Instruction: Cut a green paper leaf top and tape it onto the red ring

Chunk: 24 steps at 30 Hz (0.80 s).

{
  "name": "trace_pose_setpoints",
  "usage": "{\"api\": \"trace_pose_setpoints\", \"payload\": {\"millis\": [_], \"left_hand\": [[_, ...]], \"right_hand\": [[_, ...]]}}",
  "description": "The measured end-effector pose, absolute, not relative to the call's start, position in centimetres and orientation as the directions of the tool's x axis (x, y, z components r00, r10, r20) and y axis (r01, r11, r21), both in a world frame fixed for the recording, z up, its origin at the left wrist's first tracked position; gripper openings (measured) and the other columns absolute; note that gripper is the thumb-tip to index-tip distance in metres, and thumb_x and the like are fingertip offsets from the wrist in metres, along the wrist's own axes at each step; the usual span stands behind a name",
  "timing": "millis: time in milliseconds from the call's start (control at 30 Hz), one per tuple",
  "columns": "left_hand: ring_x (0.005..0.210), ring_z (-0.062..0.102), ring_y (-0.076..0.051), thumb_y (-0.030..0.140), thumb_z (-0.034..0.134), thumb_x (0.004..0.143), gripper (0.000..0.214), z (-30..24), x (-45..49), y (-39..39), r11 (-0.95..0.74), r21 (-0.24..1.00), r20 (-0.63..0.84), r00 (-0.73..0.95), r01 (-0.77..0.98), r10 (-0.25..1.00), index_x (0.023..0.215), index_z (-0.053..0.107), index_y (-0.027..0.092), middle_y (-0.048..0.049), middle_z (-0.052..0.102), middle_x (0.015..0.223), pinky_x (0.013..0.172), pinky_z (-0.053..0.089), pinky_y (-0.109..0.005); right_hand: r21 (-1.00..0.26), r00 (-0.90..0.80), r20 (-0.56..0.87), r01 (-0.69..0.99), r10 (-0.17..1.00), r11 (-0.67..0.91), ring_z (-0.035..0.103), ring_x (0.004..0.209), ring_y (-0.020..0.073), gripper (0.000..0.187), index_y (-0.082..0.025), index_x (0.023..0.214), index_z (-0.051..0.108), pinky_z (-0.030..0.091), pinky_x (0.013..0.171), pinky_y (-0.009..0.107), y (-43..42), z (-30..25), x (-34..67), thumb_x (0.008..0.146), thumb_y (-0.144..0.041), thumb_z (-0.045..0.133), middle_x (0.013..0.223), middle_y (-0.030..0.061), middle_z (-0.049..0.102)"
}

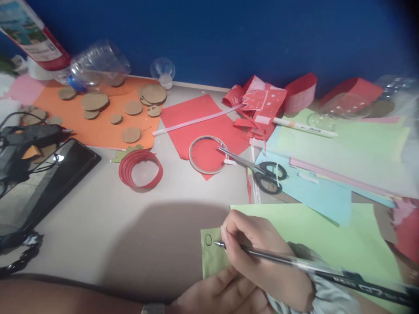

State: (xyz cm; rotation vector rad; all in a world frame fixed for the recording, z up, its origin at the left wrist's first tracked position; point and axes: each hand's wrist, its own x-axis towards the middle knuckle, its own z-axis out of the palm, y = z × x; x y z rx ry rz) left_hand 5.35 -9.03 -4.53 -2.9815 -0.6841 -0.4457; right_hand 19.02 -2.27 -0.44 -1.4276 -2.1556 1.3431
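My right hand point(258, 248) is closed round a black gel pen point(278, 256). The pen's tip touches or nearly touches a small olive-green piece of paper point(211, 259), beside a small oval drawn in dark ink. My left hand point(222, 292) lies at the lower edge of that paper, fingers stretched out and partly hidden beneath my right hand and wrist. Under my right forearm is a larger light green sheet point(347, 235). Black-handled scissors point(258, 170) lie partly spread just beyond, their tips over a tape ring point(190, 153).
A red ring point(140, 170) stands left of centre. Cardboard discs point(94, 101) cover an orange sheet point(111, 139). A phone point(62, 183) and glue gun point(29, 133) lie left. Red paper scraps point(262, 100), a white marker point(307, 127) and a plastic bottle point(101, 65) line the blue wall point(209, 39).
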Motion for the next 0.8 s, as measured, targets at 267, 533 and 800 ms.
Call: {"api": "trace_pose_setpoints", "payload": {"millis": [267,533,800], "left_hand": [[0.123,0.048,-0.014,0.028,0.035,0.098,0.034,-4.5,5.4,-9.0,-0.883,0.005,0.333,0.832,0.469,0.444,0.12,0.06,0.034,0.0096,0.052,0.137,0.099,0.04,-0.028],[0.117,0.052,-0.01,0.031,0.047,0.095,0.026,-5.9,5.5,-9.4,-0.881,-0.028,0.442,0.796,0.473,0.413,0.114,0.063,0.039,0.0141,0.059,0.128,0.094,0.043,-0.021],[0.117,0.052,-0.011,0.035,0.047,0.095,0.025,-6.5,5.7,-9.8,-0.872,-0.023,0.459,0.78,0.488,0.425,0.115,0.063,0.035,0.0109,0.057,0.132,0.094,0.045,-0.02]], "right_hand": [[-0.794,-0.53,-0.284,0.597,0.799,0.114,0.041,0.05,0.0092,0.019,-0.021,0.068,0.037,0.031,0.048,0.022,-2.3,-0.6,19.2,0.086,-0.018,0.043,0.058,-0.0056,0.046],[-0.903,-0.411,-0.347,0.391,0.843,-0.181,0.04,0.046,0.0084,0.025,-0.021,0.07,0.039,0.031,0.043,0.021,-1.9,-0.5,19.8,0.092,-0.031,0.044,0.055,-0.0058,0.044],[-0.84,-0.412,-0.283,0.542,0.866,-0.017,0.04,0.048,0.0083,0.022,-0.021,0.069,0.037,0.032,0.045,0.021,-2.6,-0.7,20.4,0.09,-0.024,0.044,0.057,-0.0054,0.044]]}}
